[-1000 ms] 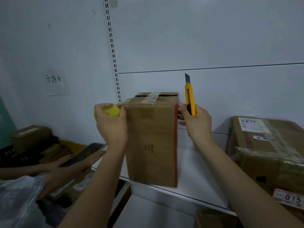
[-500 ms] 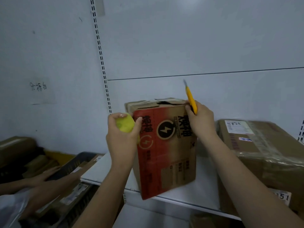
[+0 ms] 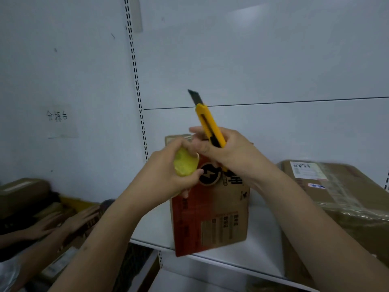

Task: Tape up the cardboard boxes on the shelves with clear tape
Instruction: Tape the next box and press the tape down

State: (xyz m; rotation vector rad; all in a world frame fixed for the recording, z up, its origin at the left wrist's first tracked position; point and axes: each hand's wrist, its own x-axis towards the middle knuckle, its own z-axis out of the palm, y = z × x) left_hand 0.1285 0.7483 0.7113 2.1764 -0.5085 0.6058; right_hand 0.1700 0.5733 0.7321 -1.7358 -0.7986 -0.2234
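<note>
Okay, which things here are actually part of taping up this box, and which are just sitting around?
Part of the job:
- red-printed cardboard box on the shelf
- yellowish tape roll, gripped by the left hand
- yellow utility knife, blade out, gripped by the right hand

Just lying about:
- large wrapped box on the right
- another person's hands on boxes, lower left
- paper note on the wall

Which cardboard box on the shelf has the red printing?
The upright box behind the hands, red with a lightning logo; the larger box to its right is plain brown with clear wrap.
</note>
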